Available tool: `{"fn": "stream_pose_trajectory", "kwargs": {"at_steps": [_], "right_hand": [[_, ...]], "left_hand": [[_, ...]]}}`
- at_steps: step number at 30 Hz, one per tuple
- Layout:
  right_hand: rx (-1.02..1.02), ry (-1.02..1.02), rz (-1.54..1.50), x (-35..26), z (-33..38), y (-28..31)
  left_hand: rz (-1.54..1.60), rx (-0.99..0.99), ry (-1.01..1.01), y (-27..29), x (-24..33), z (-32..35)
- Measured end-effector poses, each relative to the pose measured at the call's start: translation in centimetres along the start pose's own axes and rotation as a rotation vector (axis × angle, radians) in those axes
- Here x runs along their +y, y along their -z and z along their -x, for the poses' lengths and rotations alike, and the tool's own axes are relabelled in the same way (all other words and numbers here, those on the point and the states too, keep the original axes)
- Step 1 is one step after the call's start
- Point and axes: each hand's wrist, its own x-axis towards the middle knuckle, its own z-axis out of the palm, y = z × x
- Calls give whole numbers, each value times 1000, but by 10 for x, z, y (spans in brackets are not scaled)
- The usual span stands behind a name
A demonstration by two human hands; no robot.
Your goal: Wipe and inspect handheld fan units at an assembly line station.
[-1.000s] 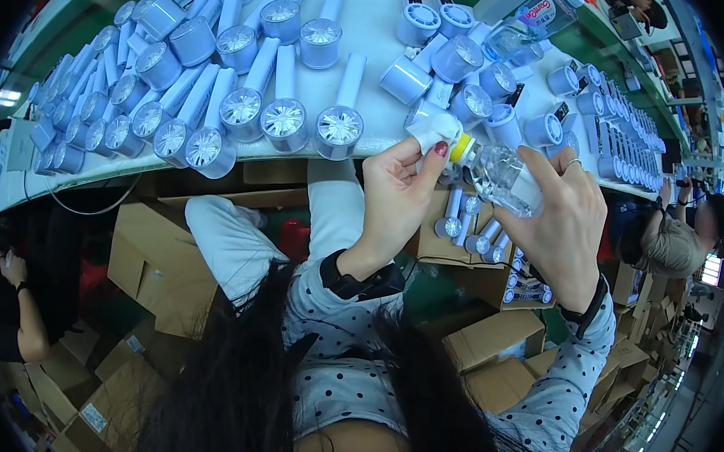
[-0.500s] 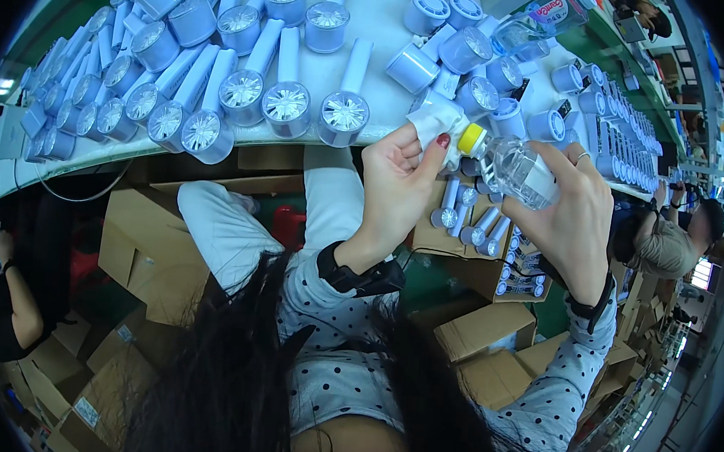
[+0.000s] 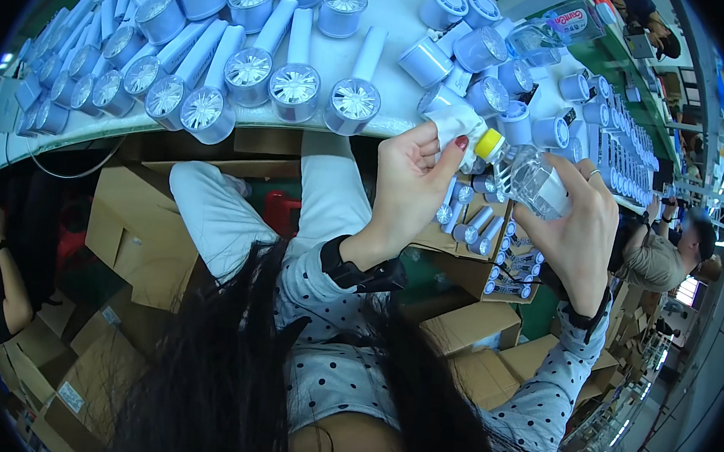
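My left hand [image 3: 412,183] is closed on a crumpled white cloth [image 3: 455,124], its thumb pressed along the cloth's near side. In my right hand [image 3: 578,234] is a small clear plastic bottle [image 3: 537,184], tilted with its yellow cap [image 3: 488,143] toward the cloth. The cap lies right beside the cloth; whether they touch I cannot tell. Just beyond both hands, pale blue handheld fans [image 3: 353,106] with clear round heads lie across the white table [image 3: 412,26]. A larger clear bottle [image 3: 556,29] with a pink label lies among them.
Rows of the fans fill the table's left and right sides. Below the right hand, an open carton [image 3: 460,272] holds more fans. Cardboard boxes [image 3: 145,230] stand on the green floor around my legs. Other people are at the left edge and far right [image 3: 661,258].
The table and fans have shifted slightly in view. Both hands keep their hold on the cloth and bottle, with little movement between them.
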Motion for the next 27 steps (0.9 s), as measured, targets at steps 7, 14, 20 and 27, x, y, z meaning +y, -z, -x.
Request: {"fn": "stream_pose_trajectory", "kwargs": {"at_steps": [7,14,20,27], "right_hand": [[18,-13,-31,0,-1,-2],[-15,-10,-64,-1,-3,-2],[-20,-22,-85,-4,-4,0],[-9,-15,-78,-4,-5,-2]], "left_hand": [[34,-3,-2,-1,-1,-1],[25,2,1,1,0,-1],[0,5,-2,1,1,-1],[25,2,3,2,1,0]]}}
